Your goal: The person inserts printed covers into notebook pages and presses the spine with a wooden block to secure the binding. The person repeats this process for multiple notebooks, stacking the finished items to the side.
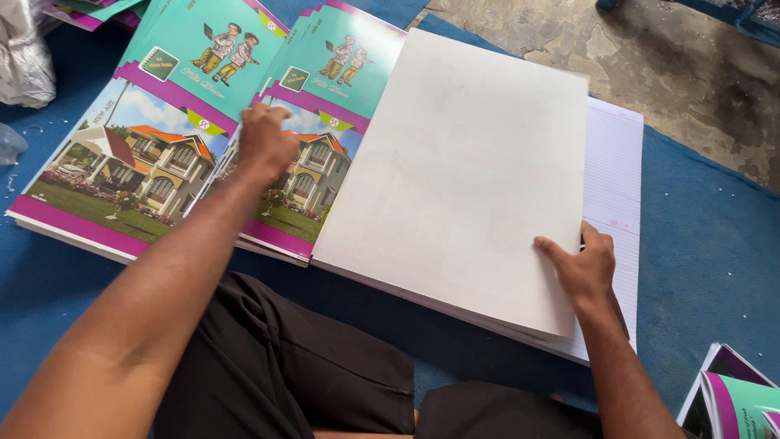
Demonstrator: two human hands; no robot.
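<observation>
My left hand [264, 145] rests, fingers curled, on the top sheet of a stack of printed covers [305, 175] showing a house and a teal band with two cartoon figures. A second stack of the same covers [122, 162] lies further left. My right hand [581, 267] presses on the right edge of a large blank white sheet [459, 171], thumb on top. Under that sheet lies a pile of ruled paper [616, 175], its lined surface showing along the right side.
Everything lies on a blue mat [707, 244] over a rough concrete floor [674, 65]. Another printed cover [735, 398] sits at the bottom right corner. Crumpled plastic [23, 57] is at the top left. My legs in dark shorts [276, 366] are at the near edge.
</observation>
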